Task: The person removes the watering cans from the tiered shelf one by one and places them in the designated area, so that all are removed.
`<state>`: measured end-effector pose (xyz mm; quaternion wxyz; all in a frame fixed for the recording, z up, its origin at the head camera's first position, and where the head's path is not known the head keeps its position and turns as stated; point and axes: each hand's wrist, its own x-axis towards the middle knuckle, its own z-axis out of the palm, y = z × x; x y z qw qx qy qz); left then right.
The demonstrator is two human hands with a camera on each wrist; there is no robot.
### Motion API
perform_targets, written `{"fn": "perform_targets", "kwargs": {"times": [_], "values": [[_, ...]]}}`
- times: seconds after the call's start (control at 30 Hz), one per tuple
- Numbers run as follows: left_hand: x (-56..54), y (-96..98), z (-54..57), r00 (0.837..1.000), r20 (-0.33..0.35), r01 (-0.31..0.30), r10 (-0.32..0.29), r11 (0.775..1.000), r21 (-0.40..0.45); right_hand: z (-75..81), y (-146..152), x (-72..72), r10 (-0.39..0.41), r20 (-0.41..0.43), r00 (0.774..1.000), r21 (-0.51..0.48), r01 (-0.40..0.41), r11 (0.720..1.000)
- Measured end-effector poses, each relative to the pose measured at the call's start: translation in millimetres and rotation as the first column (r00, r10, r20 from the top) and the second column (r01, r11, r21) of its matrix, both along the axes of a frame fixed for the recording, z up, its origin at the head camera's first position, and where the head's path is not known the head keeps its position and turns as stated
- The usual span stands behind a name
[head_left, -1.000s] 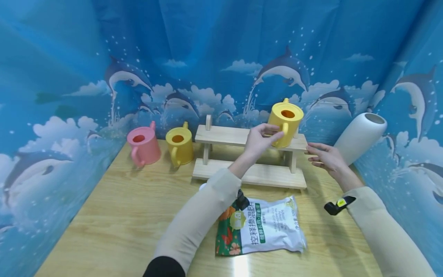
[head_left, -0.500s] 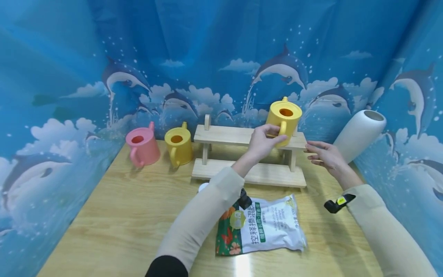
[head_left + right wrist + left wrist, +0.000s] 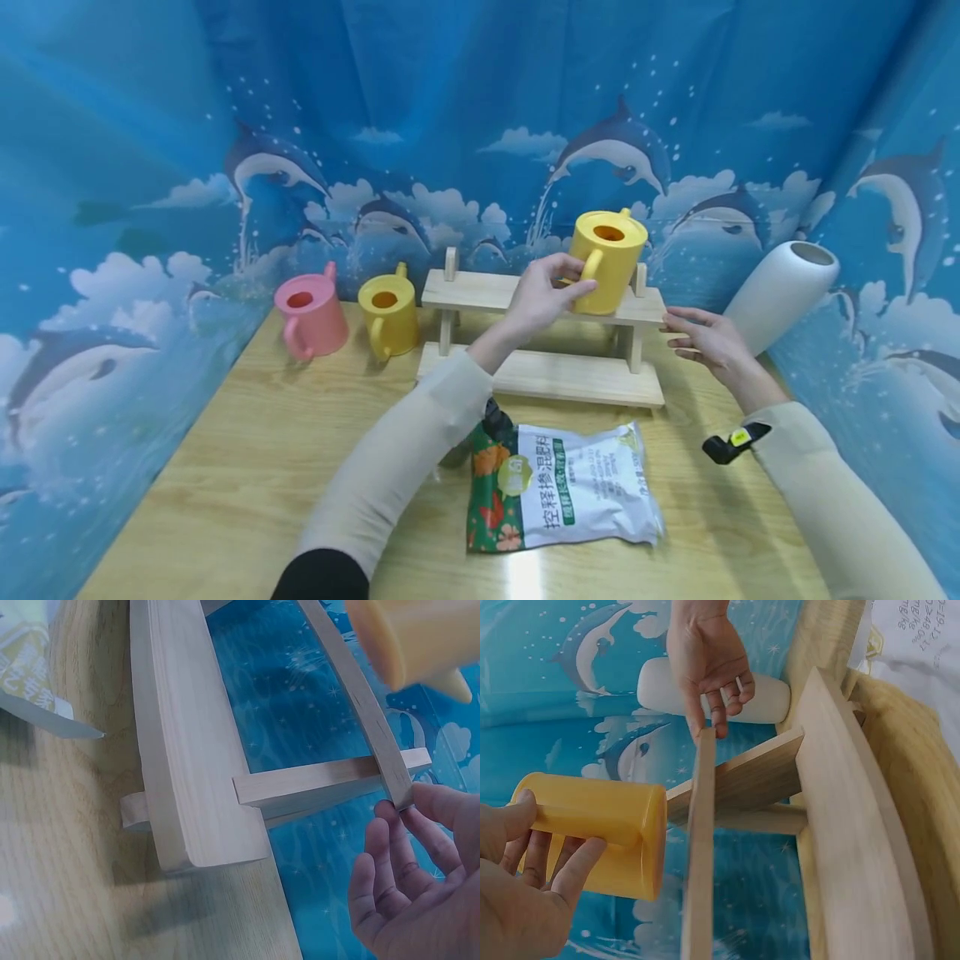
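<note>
My left hand (image 3: pixel 542 298) grips the handle of a yellow watering can (image 3: pixel 619 265) over the right part of a two-tier wooden rack (image 3: pixel 562 379). In the left wrist view, a narrow gap shows between the base of the can (image 3: pixel 641 806) and the upper shelf (image 3: pixel 700 877). My right hand (image 3: pixel 708 340) pinches the right end of that shelf; the right wrist view shows its fingertips (image 3: pixel 426 796) on both faces of the board. The far side of the can and its spout are partly hidden.
A pink watering can (image 3: pixel 318 321) and a second yellow one (image 3: pixel 397 321) stand left of the rack. At the right, a white vase (image 3: pixel 776 296) leans by the dolphin curtain (image 3: pixel 480 125). A printed fertilizer bag (image 3: pixel 592 492) lies in front of the rack.
My left hand has shifted a little left with the yellow watering can, turning its handle leftward. The left sleeve now covers less of the bag. My right hand stays at the shelf end.
</note>
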<state>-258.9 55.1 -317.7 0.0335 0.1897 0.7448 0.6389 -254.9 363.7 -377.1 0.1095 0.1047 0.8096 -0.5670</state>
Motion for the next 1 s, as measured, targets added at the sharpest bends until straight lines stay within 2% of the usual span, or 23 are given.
{"fn": "perform_targets", "kwargs": {"times": [0.17, 0.3, 0.4, 0.7, 0.8, 0.93, 1.0], "values": [[4.4, -29.0, 12.8, 0.998, -0.055, 0.029, -0.030, 0.999, -0.017, -1.5, -0.9, 0.1, -0.005, -0.005, 1.000, 0.016, 0.005, 1.000], [10.8, -56.3, 20.2, 0.996, -0.089, 0.008, -0.010, 1.000, -0.014, -2.6, -1.3, 0.3, -0.006, -0.012, 1.000, 0.029, 0.006, 1.000], [17.3, -80.2, 20.9, 0.995, -0.103, -0.018, 0.017, 1.000, -0.009, -2.7, -1.1, 0.2, -0.003, -0.014, 1.000, 0.042, 0.004, 0.999], [47.4, -155.7, 10.0, 0.982, -0.122, -0.146, 0.142, 0.989, -0.026, -0.7, -2.5, -0.5, -0.004, -0.002, 1.000, 0.071, 0.004, 0.997], [59.9, -177.6, 3.0, 0.972, -0.130, -0.206, 0.198, 0.978, -0.046, -0.2, -2.6, 0.9, 0.001, -0.004, 1.000, 0.075, 0.000, 0.997], [80.1, -206.9, -9.7, 0.950, -0.116, -0.302, 0.291, 0.948, -0.101, -0.1, -3.0, 1.8, -0.001, -0.005, 1.000, 0.078, 0.001, 0.997], [90.8, -221.8, -16.5, 0.945, -0.087, -0.324, 0.317, 0.941, -0.098, -0.2, -3.7, 1.4, -0.003, -0.003, 1.000, 0.076, 0.003, 0.997]]}}
